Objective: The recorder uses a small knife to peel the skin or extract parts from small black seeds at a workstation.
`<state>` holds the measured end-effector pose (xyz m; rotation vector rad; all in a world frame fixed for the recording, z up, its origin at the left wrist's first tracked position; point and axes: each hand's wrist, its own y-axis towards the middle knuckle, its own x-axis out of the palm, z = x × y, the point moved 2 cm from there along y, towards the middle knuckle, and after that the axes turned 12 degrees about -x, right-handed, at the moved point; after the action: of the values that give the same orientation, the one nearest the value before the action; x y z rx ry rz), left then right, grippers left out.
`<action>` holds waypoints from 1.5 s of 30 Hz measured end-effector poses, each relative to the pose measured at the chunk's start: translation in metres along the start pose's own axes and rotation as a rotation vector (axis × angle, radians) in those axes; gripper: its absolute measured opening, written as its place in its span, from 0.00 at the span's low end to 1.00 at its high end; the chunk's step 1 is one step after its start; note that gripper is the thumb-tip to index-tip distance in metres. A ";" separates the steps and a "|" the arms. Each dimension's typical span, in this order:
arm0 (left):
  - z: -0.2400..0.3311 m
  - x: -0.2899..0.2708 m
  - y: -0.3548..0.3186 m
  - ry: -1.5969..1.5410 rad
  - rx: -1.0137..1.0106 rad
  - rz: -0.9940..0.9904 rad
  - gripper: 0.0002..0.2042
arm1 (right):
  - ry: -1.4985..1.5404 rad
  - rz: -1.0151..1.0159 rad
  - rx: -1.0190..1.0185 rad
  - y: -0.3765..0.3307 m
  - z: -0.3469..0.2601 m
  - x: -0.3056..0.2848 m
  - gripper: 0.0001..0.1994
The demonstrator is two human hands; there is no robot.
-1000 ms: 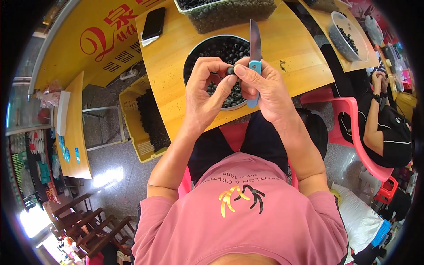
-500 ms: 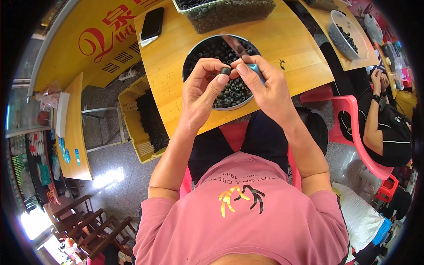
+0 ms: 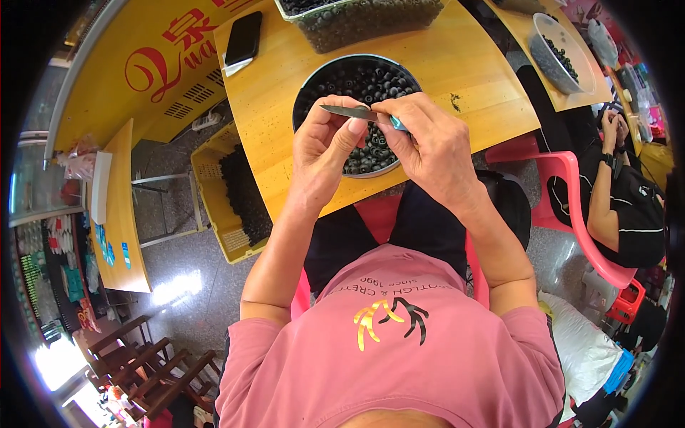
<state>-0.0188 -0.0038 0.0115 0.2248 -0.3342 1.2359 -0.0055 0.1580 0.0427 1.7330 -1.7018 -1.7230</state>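
Observation:
My left hand [image 3: 319, 151] is closed in a pinch around a small dark round bead-like piece, now mostly hidden behind the blade and fingertips. In my right hand [image 3: 437, 146] is a small knife [image 3: 344, 111] with a teal handle. Its blade points left and lies across the piece at my left fingertips. Both hands are over a dark round bowl [image 3: 295, 107] with a pale rim. Many dark round pieces [image 3: 385, 84] lie in the bowl, some showing holes in their middles.
The bowl stands on a wooden table [image 3: 471, 64]. Beyond it is a clear tub [image 3: 371, 27] of similar pieces, with a black phone [image 3: 244, 37] to its left. A yellow crate [image 3: 235, 235] of dark material sits lower left. Another person's hands [image 3: 614, 130] show at right, near a pink chair [image 3: 571, 192].
The knife has swung down from pointing up and away to lying nearly level across the piece. My right hand has rolled over with it; my left hand has barely moved.

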 end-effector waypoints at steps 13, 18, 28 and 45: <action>-0.001 -0.008 -0.005 -0.173 -0.024 -0.078 0.08 | -0.145 -0.125 0.107 -0.004 0.008 0.007 0.09; 0.005 -0.003 -0.012 -0.167 0.057 -0.154 0.08 | -0.065 -0.120 0.194 0.004 0.003 -0.003 0.11; 0.002 -0.003 -0.013 -0.090 -0.004 -0.038 0.07 | 0.708 -0.097 0.582 0.016 -0.010 0.000 0.13; 0.059 -0.120 -0.046 1.110 0.282 0.666 0.11 | 0.464 -0.098 0.674 -0.016 0.033 -0.007 0.14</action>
<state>-0.0177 -0.1442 0.0227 -0.3790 0.7936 1.8585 -0.0192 0.1877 0.0239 2.2683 -2.1069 -0.6807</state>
